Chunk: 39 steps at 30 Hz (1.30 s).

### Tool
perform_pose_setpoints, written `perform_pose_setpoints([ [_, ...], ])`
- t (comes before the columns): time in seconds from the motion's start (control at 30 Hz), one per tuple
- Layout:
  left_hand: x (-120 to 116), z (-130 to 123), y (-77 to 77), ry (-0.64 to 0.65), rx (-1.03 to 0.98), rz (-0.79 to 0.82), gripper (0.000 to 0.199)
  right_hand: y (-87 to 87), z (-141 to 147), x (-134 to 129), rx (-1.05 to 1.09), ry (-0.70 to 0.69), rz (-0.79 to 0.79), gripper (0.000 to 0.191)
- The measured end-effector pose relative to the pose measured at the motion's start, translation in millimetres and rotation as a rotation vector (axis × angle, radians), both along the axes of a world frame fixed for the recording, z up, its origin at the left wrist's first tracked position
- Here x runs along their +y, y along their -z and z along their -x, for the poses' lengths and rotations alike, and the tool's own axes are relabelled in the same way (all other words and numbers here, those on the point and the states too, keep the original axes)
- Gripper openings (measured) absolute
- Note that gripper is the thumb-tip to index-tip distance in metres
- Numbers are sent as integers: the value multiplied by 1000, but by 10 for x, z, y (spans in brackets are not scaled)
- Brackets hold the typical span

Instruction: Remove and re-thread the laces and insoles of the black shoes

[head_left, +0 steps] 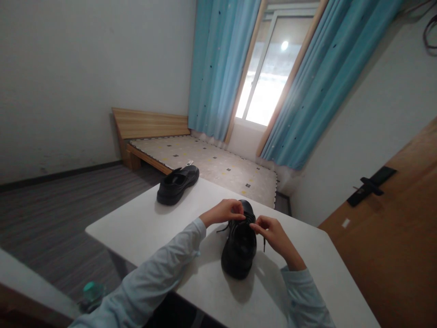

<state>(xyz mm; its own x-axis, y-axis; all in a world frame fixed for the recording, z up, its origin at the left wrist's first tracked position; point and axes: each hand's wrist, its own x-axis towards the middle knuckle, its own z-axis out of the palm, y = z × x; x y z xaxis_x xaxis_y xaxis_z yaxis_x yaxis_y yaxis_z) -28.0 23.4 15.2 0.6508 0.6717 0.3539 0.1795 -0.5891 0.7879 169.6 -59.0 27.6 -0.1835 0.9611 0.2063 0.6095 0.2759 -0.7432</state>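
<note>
A black lace-up shoe (237, 255) stands upright on the white table (133, 223), heel toward me and toe pointing away. My left hand (228, 211) is at the left of its lacing, thumb and fingers pinched together near the tongue. On the opposite side my right hand (271, 230) is also closed in a pinch at the edge of the shoe's opening. Dark lace ends hang out on both sides, one below each hand. Black lace against black leather makes it hard to see what lies between the fingertips; a shoelace seems to be in both.
Another black shoe (177, 184) sits near the table's far left edge. Beyond the table is a bed (211, 157) with a wooden headboard (153, 124). A wooden door (385, 218) is at right, blue curtains (221, 64) at the window. A green-topped object (90, 291) stands low at left.
</note>
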Motion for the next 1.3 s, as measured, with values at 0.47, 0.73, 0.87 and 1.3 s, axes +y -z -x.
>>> perform_pose_setpoints([
  [0.47, -14, 10, -23, -4, 72, -29, 22, -71, 66, -73, 569, -89, 491, 39],
  [0.73, -38, 82, -104, 76, 61, 30, 20, 30, 103, -6, 745, -2, 465, 33],
  [0.87, -29, 102, -114, 95, 33, 13, 14, 86, 92, 24, 819, 1, 486, 34],
  [1.3, 75, 152, -5, -66, 121, -657, 16, 195, 147, 50, 1098, -16, 594, 30],
])
